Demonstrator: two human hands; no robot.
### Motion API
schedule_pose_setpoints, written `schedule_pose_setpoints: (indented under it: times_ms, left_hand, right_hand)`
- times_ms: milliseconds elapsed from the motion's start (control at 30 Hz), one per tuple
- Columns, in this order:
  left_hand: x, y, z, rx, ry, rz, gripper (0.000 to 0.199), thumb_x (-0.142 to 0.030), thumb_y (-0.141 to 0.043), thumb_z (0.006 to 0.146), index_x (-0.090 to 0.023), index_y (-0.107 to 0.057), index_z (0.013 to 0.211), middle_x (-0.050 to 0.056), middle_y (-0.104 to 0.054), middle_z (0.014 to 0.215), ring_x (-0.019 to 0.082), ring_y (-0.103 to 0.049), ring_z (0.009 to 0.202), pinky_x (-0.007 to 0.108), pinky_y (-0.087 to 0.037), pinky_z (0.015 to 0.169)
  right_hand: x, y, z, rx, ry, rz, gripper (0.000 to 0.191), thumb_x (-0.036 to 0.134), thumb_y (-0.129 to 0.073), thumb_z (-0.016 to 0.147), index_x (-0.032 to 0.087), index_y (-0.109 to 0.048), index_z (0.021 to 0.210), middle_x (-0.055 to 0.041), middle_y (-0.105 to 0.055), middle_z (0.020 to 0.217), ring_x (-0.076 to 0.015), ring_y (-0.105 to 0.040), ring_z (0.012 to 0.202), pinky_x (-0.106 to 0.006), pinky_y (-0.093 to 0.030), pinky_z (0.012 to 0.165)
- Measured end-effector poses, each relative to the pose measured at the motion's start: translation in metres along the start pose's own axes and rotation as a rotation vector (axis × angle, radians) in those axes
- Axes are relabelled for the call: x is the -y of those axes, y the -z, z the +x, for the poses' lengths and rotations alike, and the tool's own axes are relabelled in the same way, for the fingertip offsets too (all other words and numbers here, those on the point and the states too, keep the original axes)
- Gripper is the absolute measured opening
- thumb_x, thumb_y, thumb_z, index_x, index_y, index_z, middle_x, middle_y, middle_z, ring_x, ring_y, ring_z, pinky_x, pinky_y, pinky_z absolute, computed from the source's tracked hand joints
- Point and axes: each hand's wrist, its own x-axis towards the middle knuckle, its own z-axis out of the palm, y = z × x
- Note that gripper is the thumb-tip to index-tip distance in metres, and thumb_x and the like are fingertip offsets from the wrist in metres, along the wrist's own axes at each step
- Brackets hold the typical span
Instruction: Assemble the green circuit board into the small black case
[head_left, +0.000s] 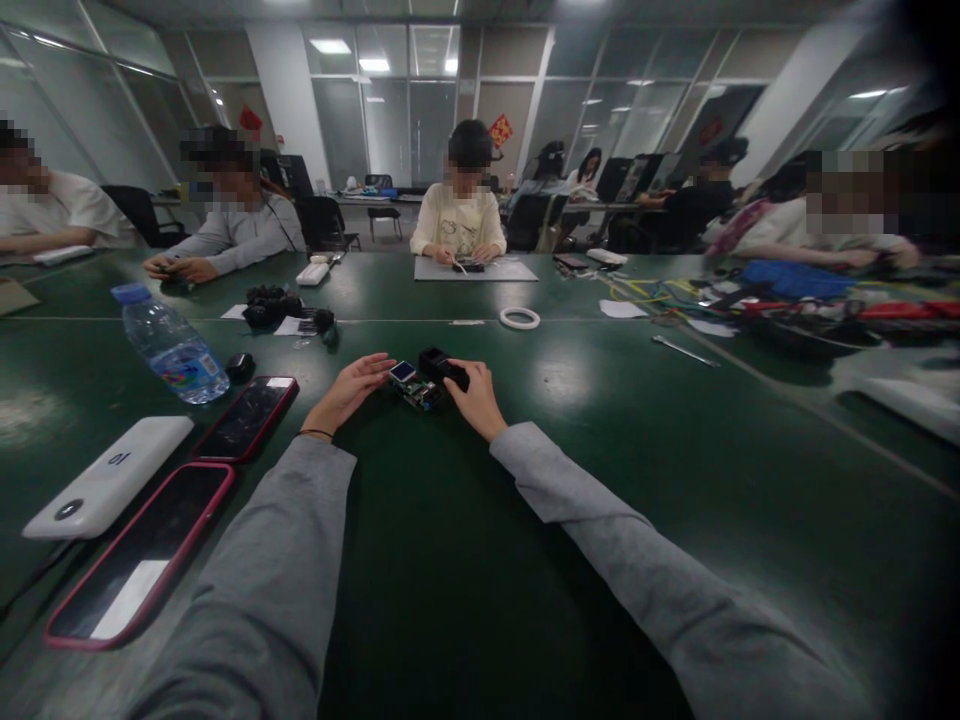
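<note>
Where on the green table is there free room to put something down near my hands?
Free: the wide patch right of the right hand, before the metal tool, and the strip between both sleeves. Crowded: the left side, with two phones, power bank and water bottle.

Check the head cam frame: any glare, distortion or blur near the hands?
Head view: wide-angle warp bends the table edges; ceiling-light glare patch right of the right hand; left hand and circuit board fairly sharp; far-right corner dark and blurred.

We log: circuit board (415,388) mid-frame on worktop (600,480); bottle (169,347), two phones (247,417) lower left; tape roll (520,318) behind.
</note>
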Motion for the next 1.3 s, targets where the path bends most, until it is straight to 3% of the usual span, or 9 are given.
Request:
schedule_pose_setpoints:
  times_ms: [233, 433, 600, 733, 867, 1033, 1200, 1300]
  left_hand:
    - [-0.001, -0.002, -0.001, -0.033, 0.014, -0.024, 0.042, -0.002, -0.067, 0.075, -0.015, -0.064, 0.115, 0.012, -0.068, 0.121, 0.017, -0.065, 0.103, 0.032, -0.047, 0.098]
    - [0.000, -0.002, -0.002, -0.041, 0.008, -0.028, 0.042, -0.001, -0.067, 0.075, -0.015, -0.065, 0.114, 0.010, -0.069, 0.118, 0.016, -0.065, 0.103, 0.030, -0.047, 0.097]
    - [0.000, -0.003, -0.002, -0.037, 0.009, -0.035, 0.042, -0.001, -0.066, 0.076, -0.015, -0.064, 0.115, 0.012, -0.068, 0.119, 0.017, -0.065, 0.104, 0.032, -0.048, 0.097]
    - [-0.002, -0.004, -0.004, -0.029, 0.003, -0.033, 0.041, -0.002, -0.066, 0.076, -0.014, -0.064, 0.116, 0.012, -0.068, 0.119, 0.016, -0.065, 0.104, 0.031, -0.047, 0.097]
    - [-0.002, -0.003, -0.003, -0.028, 0.005, -0.030, 0.041, -0.002, -0.066, 0.077, -0.014, -0.064, 0.117, 0.012, -0.068, 0.120, 0.016, -0.065, 0.104, 0.031, -0.047, 0.097]
    - [0.001, 0.001, -0.001, -0.002, -0.007, -0.035, 0.042, -0.003, -0.067, 0.077, -0.014, -0.063, 0.118, 0.013, -0.067, 0.122, 0.018, -0.065, 0.105, 0.033, -0.048, 0.097]
    - [0.002, 0.002, 0.000, -0.005, -0.004, -0.039, 0.043, -0.004, -0.069, 0.076, -0.014, -0.063, 0.117, 0.013, -0.068, 0.119, 0.017, -0.066, 0.103, 0.031, -0.048, 0.096]
    - [0.002, 0.001, 0.000, -0.002, -0.005, -0.038, 0.043, -0.005, -0.070, 0.076, -0.015, -0.063, 0.117, 0.012, -0.068, 0.120, 0.017, -0.066, 0.104, 0.030, -0.048, 0.095]
  right_hand:
    - [-0.006, 0.000, 0.006, -0.113, -0.183, 0.055, 0.029, 0.034, -0.046, 0.096, 0.015, -0.064, 0.108, -0.0113, -0.057, 0.101, -0.0254, -0.054, 0.103, -0.042, -0.043, 0.097]
    - [-0.005, -0.001, 0.006, -0.094, -0.227, -0.051, 0.034, 0.036, -0.039, 0.099, 0.015, -0.062, 0.113, -0.0139, -0.053, 0.106, -0.0297, -0.048, 0.109, -0.050, -0.040, 0.099]
    - [0.001, 0.000, 0.002, -0.063, -0.080, -0.062, 0.047, 0.042, -0.061, 0.090, 0.015, -0.055, 0.128, -0.0160, -0.044, 0.121, -0.0319, -0.044, 0.117, -0.051, -0.041, 0.101]
    - [-0.001, 0.001, 0.002, -0.066, -0.010, 0.018, 0.034, 0.032, -0.060, 0.089, 0.016, -0.062, 0.119, -0.0136, -0.048, 0.114, -0.0278, -0.049, 0.113, -0.046, -0.043, 0.103]
    - [-0.003, 0.003, 0.005, -0.113, -0.133, 0.075, 0.030, 0.033, -0.052, 0.093, 0.016, -0.066, 0.113, -0.0128, -0.054, 0.110, -0.0259, -0.052, 0.109, -0.045, -0.041, 0.103]
    - [-0.005, 0.004, 0.004, -0.178, -0.301, -0.067, 0.038, 0.046, -0.040, 0.098, 0.022, -0.063, 0.117, -0.0133, -0.050, 0.119, -0.0325, -0.042, 0.118, -0.059, -0.034, 0.100]
    - [0.002, 0.006, 0.000, -0.327, -0.193, -0.084, 0.044, 0.053, -0.036, 0.098, 0.022, -0.055, 0.123, -0.0136, -0.043, 0.122, -0.0329, -0.040, 0.119, -0.061, -0.034, 0.098]
    - [0.018, 0.009, -0.005, -0.306, 0.024, -0.125, 0.041, 0.049, -0.038, 0.100, 0.021, -0.051, 0.128, -0.0136, -0.043, 0.124, -0.0309, -0.041, 0.121, -0.056, -0.036, 0.101]
